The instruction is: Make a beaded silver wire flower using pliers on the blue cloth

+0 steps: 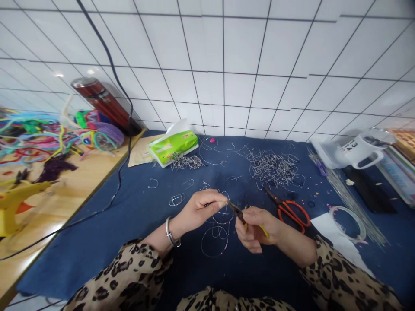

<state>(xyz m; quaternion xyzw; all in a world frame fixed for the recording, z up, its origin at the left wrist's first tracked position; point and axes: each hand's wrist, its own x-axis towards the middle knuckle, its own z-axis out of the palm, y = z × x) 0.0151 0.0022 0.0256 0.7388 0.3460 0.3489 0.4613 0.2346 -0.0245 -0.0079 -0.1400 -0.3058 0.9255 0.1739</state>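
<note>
My left hand [199,209] is closed in a pinch on a thin wire [223,203], held just above the blue cloth [129,216]. My right hand [257,229] grips small yellow-handled pliers [241,214] whose dark jaws point left and meet the wire at my left fingertips. Looped wires with tiny pink beads [215,235] lie on the cloth right under both hands. A silver bracelet circles my left wrist. Both sleeves are leopard print.
Orange-handled scissors [290,209] lie just right of my hands. A heap of bent wire pieces [274,166], a green tissue pack [173,147], a white mug [363,151], straight wires [350,201], a clear tape ring [348,222], a red flask [103,103], a yellow glue gun [19,196].
</note>
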